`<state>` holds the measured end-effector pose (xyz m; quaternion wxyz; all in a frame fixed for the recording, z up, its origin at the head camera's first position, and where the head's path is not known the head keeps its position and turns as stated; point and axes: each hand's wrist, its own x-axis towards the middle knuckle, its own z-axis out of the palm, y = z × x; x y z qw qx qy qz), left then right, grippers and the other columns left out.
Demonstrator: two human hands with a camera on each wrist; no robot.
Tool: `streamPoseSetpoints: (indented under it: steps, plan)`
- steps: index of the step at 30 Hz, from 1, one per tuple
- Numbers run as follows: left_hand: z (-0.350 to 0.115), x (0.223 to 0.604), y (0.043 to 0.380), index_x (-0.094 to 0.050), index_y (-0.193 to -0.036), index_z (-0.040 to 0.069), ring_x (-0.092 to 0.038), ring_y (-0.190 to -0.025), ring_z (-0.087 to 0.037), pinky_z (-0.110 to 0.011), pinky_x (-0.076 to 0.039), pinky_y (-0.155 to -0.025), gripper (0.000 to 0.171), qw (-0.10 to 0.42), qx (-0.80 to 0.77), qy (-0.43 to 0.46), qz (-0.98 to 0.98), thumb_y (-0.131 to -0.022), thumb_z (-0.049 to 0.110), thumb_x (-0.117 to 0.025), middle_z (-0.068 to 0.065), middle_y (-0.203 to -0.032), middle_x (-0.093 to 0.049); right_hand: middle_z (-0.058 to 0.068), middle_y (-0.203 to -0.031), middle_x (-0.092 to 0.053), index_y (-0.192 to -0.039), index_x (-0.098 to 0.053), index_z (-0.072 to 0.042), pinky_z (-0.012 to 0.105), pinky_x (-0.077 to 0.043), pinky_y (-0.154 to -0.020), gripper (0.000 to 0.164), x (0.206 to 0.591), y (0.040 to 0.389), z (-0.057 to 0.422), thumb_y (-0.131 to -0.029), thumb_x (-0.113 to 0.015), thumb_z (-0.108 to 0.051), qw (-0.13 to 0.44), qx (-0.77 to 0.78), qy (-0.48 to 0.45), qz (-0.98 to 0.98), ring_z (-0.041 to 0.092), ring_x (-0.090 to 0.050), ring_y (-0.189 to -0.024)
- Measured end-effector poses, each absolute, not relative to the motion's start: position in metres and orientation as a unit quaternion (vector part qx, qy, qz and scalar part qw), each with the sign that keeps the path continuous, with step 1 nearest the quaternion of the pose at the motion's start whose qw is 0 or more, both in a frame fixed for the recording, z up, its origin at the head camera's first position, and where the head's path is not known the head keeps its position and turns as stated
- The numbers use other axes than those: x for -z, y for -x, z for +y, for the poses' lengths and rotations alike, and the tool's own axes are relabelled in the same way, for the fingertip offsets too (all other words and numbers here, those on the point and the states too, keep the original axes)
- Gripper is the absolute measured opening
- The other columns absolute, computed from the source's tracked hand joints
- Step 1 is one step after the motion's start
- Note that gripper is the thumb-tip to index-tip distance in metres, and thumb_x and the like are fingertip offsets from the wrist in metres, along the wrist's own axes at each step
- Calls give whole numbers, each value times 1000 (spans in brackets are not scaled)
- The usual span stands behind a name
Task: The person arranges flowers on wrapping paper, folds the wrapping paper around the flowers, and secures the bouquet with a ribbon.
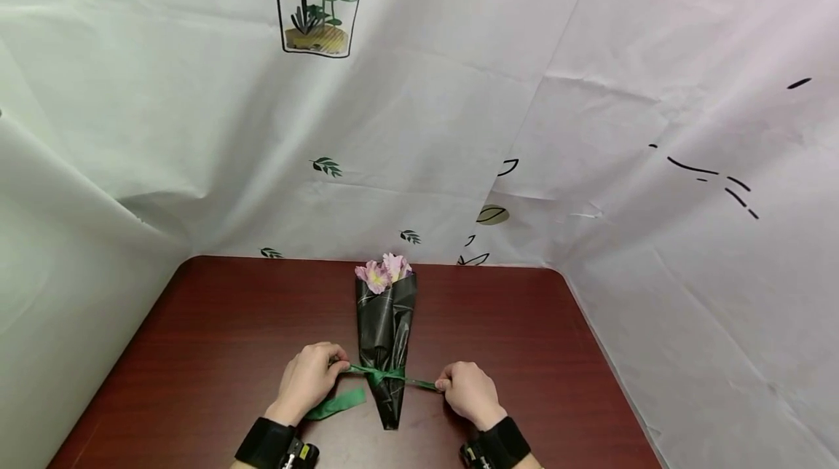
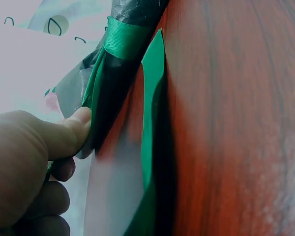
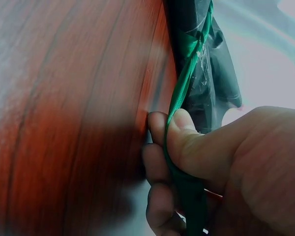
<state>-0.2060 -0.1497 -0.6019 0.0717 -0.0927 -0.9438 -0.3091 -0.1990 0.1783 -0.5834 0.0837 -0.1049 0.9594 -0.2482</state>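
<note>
A small bouquet (image 1: 376,316) in black wrapping lies on the table, its pink flowers (image 1: 376,277) pointing away from me. Green ribbon (image 1: 385,374) circles the lower part of the wrapping and crosses at the front. On the left side, my left hand (image 1: 311,378) pinches one ribbon end between thumb and forefinger. My right hand (image 1: 468,390) pinches the other end on the right, the ribbon stretched between it and the bouquet. A loose tail of ribbon (image 2: 154,98) hangs by the left hand, above the wood in the left wrist view. Neither hand touches the wrapping.
The dark red wooden table (image 1: 249,309) has rounded far corners. A white cloth (image 1: 419,127) printed with plants and leaves hangs behind it and along both sides. Each wrist wears a black band (image 1: 265,442) with a small camera.
</note>
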Motion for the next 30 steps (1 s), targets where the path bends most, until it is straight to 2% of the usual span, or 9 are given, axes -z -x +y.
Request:
streamPoseSetpoints:
  steps: [6, 12, 20, 30]
  plan:
    - [-151, 604, 208, -80, -87, 26, -60, -67, -4, -27, -46, -57, 20, 63, 308, 94, -945, -90, 12, -93, 9, -89, -71, -8, -81, -69, -87, -80, -23, 35, -46, -59, 18, 580, 199, 182, -105, -79, -20, 93, 236, 101, 962, 11, -59, -65]
    - [-155, 608, 209, -80, -86, 27, -62, -68, -6, -28, -48, -57, 20, 62, 292, 93, -950, -91, 12, -93, 8, -90, -72, -7, -82, -73, -85, -82, -23, 38, -53, -61, 20, 577, 201, 185, -105, -79, -19, 93, 224, 99, 965, 14, -65, -69]
    - [-159, 611, 210, -79, -83, 28, -57, -62, -4, -29, -44, -53, 22, 59, 294, 80, -951, -92, 13, -92, 10, -85, -70, -13, -75, -69, -81, -80, -26, 36, -52, -62, 24, 578, 203, 193, -104, -79, -19, 102, 212, 98, 967, 12, -65, -68]
    - [-165, 608, 212, -74, -78, 29, -56, -62, -7, -35, -46, -56, 28, 48, 292, 58, -953, -93, 14, -91, 11, -80, -68, -11, -76, -71, -79, -80, -23, 36, -51, -63, 29, 576, 204, 203, -105, -73, -12, 114, 235, 87, 961, 13, -67, -70]
